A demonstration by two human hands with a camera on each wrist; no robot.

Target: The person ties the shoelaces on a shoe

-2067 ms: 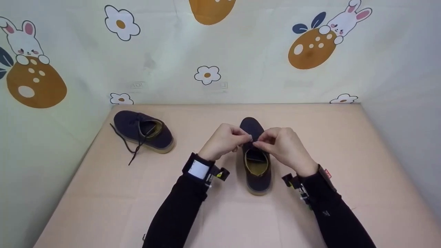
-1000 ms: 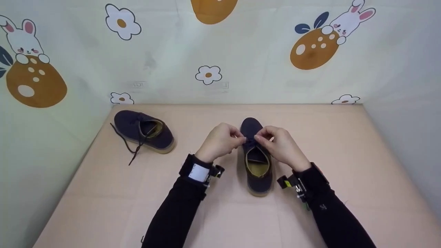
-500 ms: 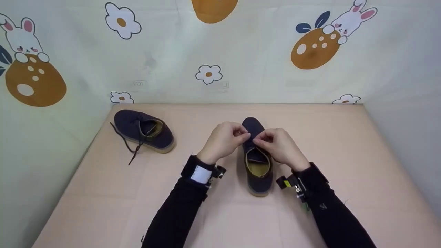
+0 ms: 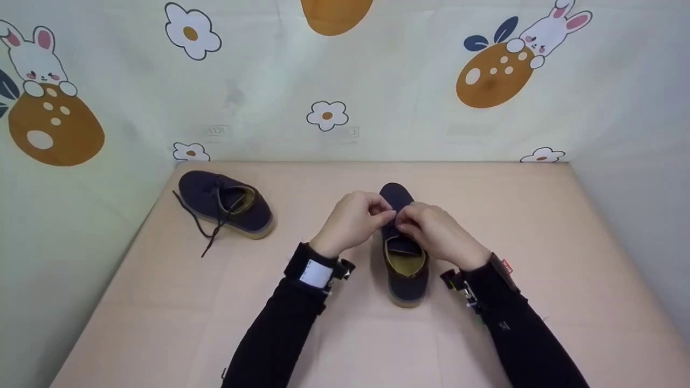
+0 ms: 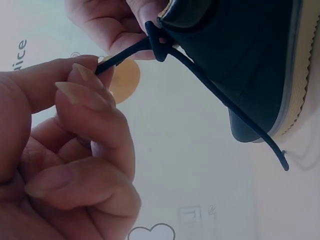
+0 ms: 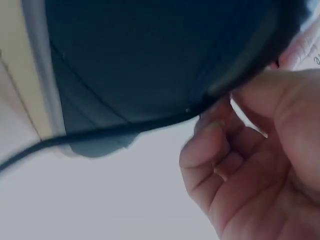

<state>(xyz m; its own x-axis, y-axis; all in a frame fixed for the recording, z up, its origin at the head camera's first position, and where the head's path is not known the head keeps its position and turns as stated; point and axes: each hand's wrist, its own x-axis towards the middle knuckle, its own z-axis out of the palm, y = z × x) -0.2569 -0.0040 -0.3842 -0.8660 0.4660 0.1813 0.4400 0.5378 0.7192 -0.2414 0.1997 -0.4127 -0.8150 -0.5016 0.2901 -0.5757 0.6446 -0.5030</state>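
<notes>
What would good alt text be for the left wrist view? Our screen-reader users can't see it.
Close up, the left hand pinches a dark shoelace that runs to a knot at the edge of a dark blue shoe with a pale ribbed sole. Fingers of the right hand press by the knot; the lace's free end trails down to the right.

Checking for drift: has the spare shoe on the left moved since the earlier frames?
No. The spare shoe sits at the same spot by the table's back-left corner, its loose lace trailing the same way.

navy shoe (image 4: 404,280), tan sole, rabbit-print backdrop (image 4: 345,81)
</notes>
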